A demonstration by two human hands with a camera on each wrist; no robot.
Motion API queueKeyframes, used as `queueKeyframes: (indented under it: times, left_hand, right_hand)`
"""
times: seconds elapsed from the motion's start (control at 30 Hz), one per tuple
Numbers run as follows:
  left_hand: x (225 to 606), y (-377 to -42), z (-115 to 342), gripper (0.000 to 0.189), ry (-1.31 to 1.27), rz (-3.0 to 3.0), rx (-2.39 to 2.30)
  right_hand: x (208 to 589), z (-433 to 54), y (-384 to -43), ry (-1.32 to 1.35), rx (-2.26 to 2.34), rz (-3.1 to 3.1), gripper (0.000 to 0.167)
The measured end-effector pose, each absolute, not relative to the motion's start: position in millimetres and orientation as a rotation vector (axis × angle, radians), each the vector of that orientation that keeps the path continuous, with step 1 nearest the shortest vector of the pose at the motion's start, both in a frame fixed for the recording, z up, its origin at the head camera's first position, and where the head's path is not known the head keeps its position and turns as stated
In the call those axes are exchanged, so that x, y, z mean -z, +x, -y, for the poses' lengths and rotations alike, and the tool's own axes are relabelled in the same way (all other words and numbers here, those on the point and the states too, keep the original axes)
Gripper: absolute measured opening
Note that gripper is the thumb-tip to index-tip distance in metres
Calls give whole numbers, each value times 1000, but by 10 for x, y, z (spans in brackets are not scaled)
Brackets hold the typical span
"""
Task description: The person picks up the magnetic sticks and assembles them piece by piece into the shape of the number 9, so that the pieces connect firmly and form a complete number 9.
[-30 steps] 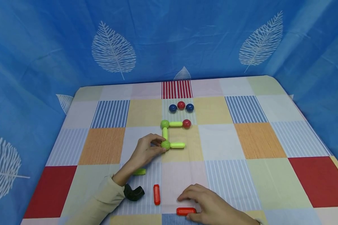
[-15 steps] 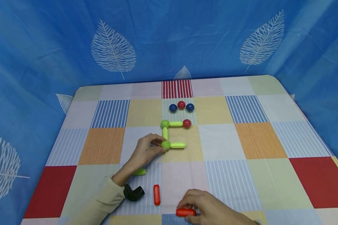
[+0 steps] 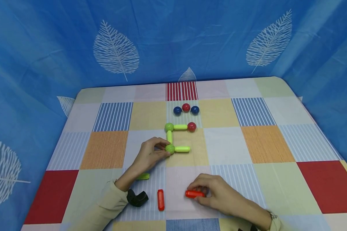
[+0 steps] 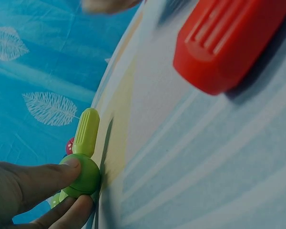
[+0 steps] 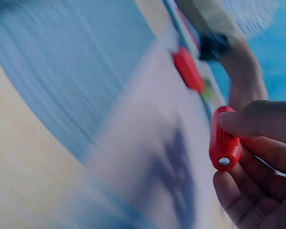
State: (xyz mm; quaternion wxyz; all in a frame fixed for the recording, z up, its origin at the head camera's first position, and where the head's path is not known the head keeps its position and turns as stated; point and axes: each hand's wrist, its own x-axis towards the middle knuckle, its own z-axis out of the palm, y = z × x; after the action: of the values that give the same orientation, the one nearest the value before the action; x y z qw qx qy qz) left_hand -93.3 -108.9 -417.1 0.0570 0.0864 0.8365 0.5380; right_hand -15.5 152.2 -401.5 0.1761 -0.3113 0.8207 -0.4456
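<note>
My left hand [image 3: 150, 155] pinches a green ball [image 3: 170, 149] between thumb and fingers, at the near corner of a C-shaped assembly. That assembly has yellow-green rods [image 3: 182, 149], a second green ball [image 3: 169, 127] at the far corner and a red ball [image 3: 191, 127] at the end of its far arm. Off to the near right, my right hand [image 3: 219, 194] grips a red rod [image 3: 194, 194] that lies crosswise in its fingers. In the right wrist view the rod's end [image 5: 224, 161] shows a round silvery spot, and the hand's shadow falls on the cloth beneath.
Another red rod [image 3: 161, 200] lies between the two arms, beside a black curved piece [image 3: 137, 198] close to the left sleeve. A yellow-green piece [image 3: 143, 176] is partly hidden under the left forearm. Beyond the assembly sit two blue balls [image 3: 177, 111] and a red ball [image 3: 186, 107].
My right hand has closed its fingers on the near red rod, picked it up and carried it forward, away from the table's near edge. The left hand and assembly have stayed put.
</note>
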Motion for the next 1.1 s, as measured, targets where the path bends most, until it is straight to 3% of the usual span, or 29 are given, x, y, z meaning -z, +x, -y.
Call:
queueKeyframes:
  times: [0.47,0.73,1.1]
  left_hand:
    - [4183,-945,1111,30,265,-2512,-1657]
    - [4175,-954,1109,30,256,-2503,-1660]
    - [4177,-965,1106,29,247,-2483,-1664]
  right_hand:
    - [3997,-1808,-1271,-120,1588,-2292,36]
    - [4088,-1800,-1532,-43,1634,-2273,37]
    - [4160,-1717,-1636,-19,1632,-2245,38]
